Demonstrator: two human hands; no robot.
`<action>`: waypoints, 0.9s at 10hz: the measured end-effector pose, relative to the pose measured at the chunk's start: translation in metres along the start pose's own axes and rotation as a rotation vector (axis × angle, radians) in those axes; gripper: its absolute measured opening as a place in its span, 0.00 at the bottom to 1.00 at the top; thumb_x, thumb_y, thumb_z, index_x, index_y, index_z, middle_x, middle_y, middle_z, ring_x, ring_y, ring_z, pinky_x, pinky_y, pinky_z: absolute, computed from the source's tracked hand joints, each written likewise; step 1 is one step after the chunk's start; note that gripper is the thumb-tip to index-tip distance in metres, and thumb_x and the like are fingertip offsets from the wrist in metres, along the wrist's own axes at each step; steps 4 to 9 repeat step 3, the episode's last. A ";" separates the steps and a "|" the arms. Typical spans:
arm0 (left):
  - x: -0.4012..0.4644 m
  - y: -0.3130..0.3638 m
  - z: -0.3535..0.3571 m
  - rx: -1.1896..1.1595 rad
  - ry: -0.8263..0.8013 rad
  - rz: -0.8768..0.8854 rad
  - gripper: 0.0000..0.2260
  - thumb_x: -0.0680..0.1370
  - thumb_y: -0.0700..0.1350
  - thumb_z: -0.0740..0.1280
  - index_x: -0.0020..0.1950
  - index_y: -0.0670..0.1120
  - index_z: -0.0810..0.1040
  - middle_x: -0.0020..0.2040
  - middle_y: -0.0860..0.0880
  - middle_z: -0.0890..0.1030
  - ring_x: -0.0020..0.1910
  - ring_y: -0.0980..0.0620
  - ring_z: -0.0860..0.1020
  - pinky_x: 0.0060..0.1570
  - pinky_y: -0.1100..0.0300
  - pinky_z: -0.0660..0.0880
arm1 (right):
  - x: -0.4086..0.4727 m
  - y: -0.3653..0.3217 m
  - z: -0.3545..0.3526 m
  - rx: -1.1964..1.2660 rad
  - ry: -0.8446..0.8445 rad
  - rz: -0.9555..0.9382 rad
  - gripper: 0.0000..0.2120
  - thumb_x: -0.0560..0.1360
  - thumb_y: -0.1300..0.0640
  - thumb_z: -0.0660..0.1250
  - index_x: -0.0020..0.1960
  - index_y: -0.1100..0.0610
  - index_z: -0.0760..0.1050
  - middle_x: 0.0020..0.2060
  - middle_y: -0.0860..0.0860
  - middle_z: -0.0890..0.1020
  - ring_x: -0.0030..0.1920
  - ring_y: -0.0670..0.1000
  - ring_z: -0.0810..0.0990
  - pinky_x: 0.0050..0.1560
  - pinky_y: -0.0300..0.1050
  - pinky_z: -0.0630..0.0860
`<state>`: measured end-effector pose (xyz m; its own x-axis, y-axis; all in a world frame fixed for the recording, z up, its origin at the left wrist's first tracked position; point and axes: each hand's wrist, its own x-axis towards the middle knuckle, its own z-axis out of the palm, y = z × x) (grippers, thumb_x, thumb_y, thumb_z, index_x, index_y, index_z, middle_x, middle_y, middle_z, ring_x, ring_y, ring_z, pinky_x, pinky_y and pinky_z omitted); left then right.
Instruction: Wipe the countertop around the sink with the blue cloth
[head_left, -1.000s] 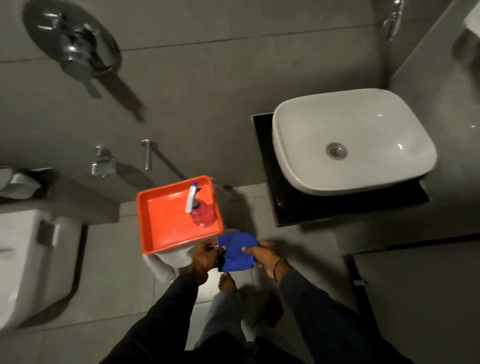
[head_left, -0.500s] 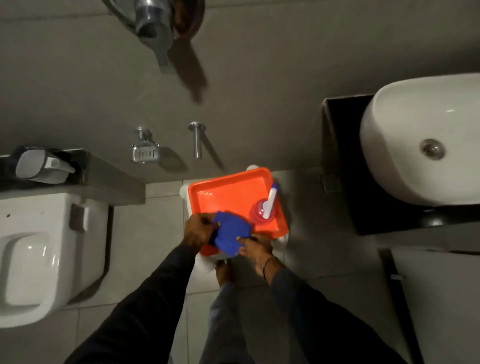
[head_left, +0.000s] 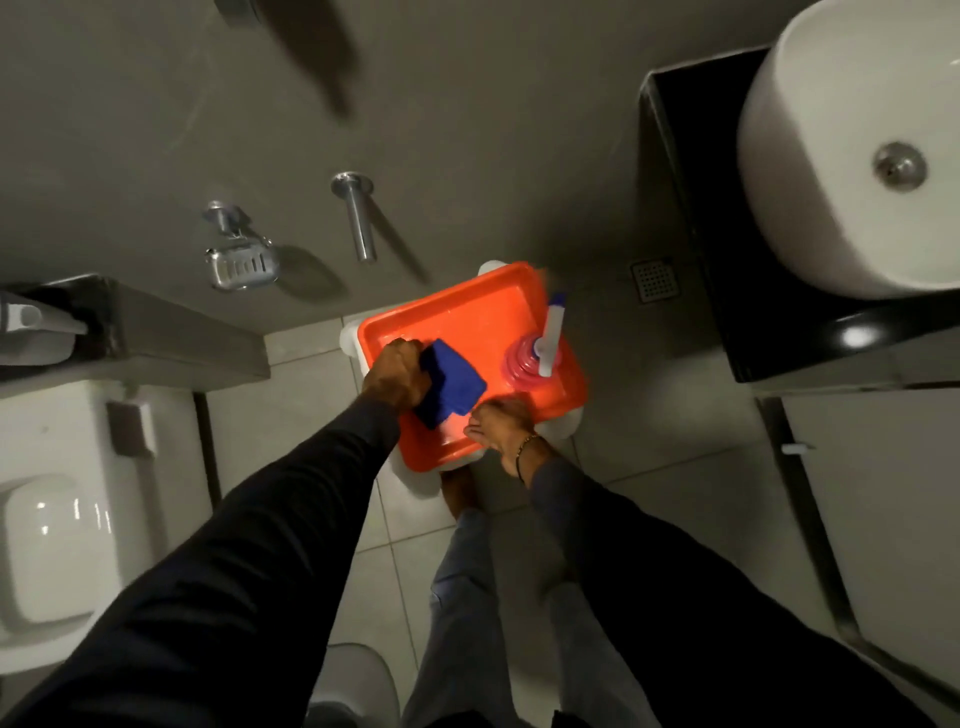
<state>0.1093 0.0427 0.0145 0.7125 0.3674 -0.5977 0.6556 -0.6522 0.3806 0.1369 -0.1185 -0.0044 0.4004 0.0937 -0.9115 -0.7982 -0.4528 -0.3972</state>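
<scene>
We hold the blue cloth (head_left: 451, 383) folded over the orange tray (head_left: 467, 317), our left hand (head_left: 397, 371) closed around it. Our right hand (head_left: 501, 423) hovers by the tray's edge, fingers loosely curled, gripping nothing. The black countertop (head_left: 691, 218) around the sink (head_left: 831, 223) looks untouched; all wiping remains.

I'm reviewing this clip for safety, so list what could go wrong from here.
1. The spray bottle stands near the orange tray's right edge, close to the right hand; a bump might tip it.
2. The left hand presses the blue cloth on the tray, which overhangs its white support and might slide.
</scene>
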 end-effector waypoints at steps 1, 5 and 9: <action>-0.024 0.013 -0.016 0.047 0.023 0.003 0.22 0.80 0.39 0.65 0.73 0.35 0.70 0.72 0.34 0.72 0.73 0.36 0.70 0.73 0.49 0.66 | -0.023 0.001 -0.034 -0.157 0.049 -0.087 0.05 0.77 0.67 0.63 0.46 0.63 0.76 0.46 0.64 0.82 0.48 0.65 0.85 0.58 0.61 0.81; -0.081 0.070 -0.072 0.271 0.324 0.108 0.19 0.80 0.46 0.64 0.68 0.39 0.74 0.71 0.39 0.73 0.73 0.39 0.69 0.68 0.43 0.71 | -0.094 -0.018 -0.156 -0.622 0.399 -0.351 0.19 0.76 0.53 0.67 0.64 0.61 0.77 0.61 0.62 0.82 0.63 0.63 0.80 0.63 0.52 0.76; -0.081 0.070 -0.072 0.271 0.324 0.108 0.19 0.80 0.46 0.64 0.68 0.39 0.74 0.71 0.39 0.73 0.73 0.39 0.69 0.68 0.43 0.71 | -0.094 -0.018 -0.156 -0.622 0.399 -0.351 0.19 0.76 0.53 0.67 0.64 0.61 0.77 0.61 0.62 0.82 0.63 0.63 0.80 0.63 0.52 0.76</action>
